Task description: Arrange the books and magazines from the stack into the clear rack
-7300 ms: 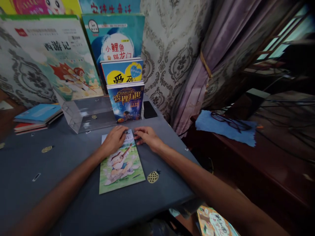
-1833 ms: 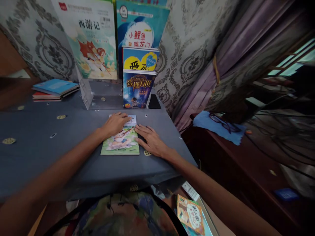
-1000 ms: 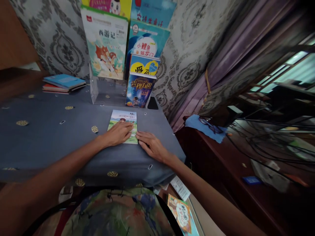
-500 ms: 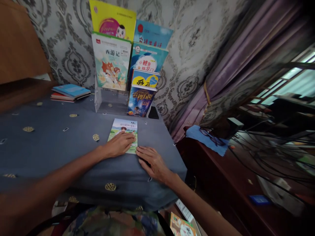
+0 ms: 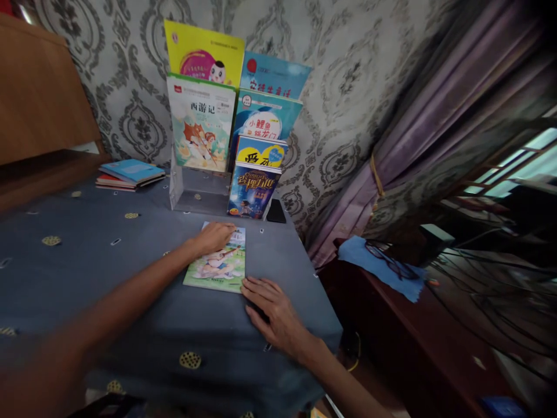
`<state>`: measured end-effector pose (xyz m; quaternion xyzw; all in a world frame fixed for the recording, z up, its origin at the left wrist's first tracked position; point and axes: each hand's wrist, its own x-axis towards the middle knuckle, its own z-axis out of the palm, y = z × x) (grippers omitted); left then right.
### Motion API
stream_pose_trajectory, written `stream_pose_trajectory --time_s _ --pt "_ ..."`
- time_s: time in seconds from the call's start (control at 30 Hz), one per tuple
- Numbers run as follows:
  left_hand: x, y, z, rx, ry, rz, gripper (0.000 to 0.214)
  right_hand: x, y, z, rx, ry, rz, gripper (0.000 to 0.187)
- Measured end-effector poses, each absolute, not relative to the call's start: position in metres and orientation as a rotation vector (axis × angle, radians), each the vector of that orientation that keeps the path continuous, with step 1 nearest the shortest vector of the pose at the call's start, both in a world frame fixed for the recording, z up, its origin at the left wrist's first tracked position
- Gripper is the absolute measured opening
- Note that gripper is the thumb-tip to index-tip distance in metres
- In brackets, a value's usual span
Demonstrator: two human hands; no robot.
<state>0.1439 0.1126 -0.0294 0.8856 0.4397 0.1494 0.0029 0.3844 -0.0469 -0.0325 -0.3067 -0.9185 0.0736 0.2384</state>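
A thin picture-covered book [image 5: 220, 268] lies closed on the cloth-covered table, its green lower cover showing a seated figure. Across the upper part of that cover rests my left hand [image 5: 214, 238], palm down with the fingers extended to the right, hiding part of the title. My right hand [image 5: 273, 310] lies flat on the table at the book's lower right corner, its fingertips touching the edge and its thumb apart. Neither hand grips anything.
Behind the book, a clear acrylic rack [image 5: 191, 200] holds several upright books, with a black phone [image 5: 275, 211] beside it. A small book stack [image 5: 133, 173] lies at the back left. Glasses on a blue cloth [image 5: 378, 267] rest on the side furniture, near tangled cables.
My left hand has slid up the cover from its middle to the title area, uncovering the lower picture. My right hand stays by the lower right corner. The camera view has shifted slightly.
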Motion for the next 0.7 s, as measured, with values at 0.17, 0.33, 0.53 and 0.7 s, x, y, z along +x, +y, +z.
stream_pose_trajectory --time_s 0.17,0.33,0.53,0.7 --pt "0.091 0.115 -0.032 2.678 1.485 0.495 0.044 0.385 -0.046 -0.035 -0.835 -2.500 0.179 0.046" --pt "0.055 0.098 -0.037 2.591 1.441 0.622 0.047 0.385 -0.046 -0.036 -0.864 -2.511 0.178 0.041" --pt "0.041 0.068 -0.037 2.627 1.369 0.661 0.047 0.384 -0.045 -0.037 -0.840 -2.503 0.175 0.038" --pt "0.032 0.037 -0.034 2.682 1.242 0.711 0.044 0.384 -0.044 -0.042 -0.829 -2.474 0.191 0.039"
